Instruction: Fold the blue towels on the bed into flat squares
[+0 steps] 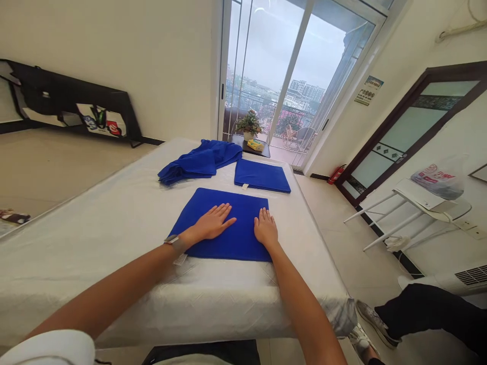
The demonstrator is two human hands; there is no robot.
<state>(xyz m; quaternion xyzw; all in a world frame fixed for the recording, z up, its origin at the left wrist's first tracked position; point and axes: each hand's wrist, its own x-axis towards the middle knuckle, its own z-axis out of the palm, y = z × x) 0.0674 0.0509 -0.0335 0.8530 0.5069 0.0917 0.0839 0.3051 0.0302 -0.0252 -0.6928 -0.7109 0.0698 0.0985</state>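
Note:
A blue cloth (232, 243), folded into a flat rectangle, lies near the front of the white-covered surface. My left hand (213, 222) rests flat on its left part, fingers stretched out. On its right edge lies my right hand (266, 227), palm down with the fingers straight. Just beyond sits a second folded blue cloth (262, 175) with a small white tag at its near edge. Behind and to the left is a loose heap of blue cloth (201, 159). A pale tag shows beside my left wrist.
A white cover (114, 223) spreads over the padded surface. At its far end stand a potted plant (249, 124) and a yellow packet (255, 145) on a dark table. To the right are a chair with a plastic bag (437, 177) and another person's leg (429, 314).

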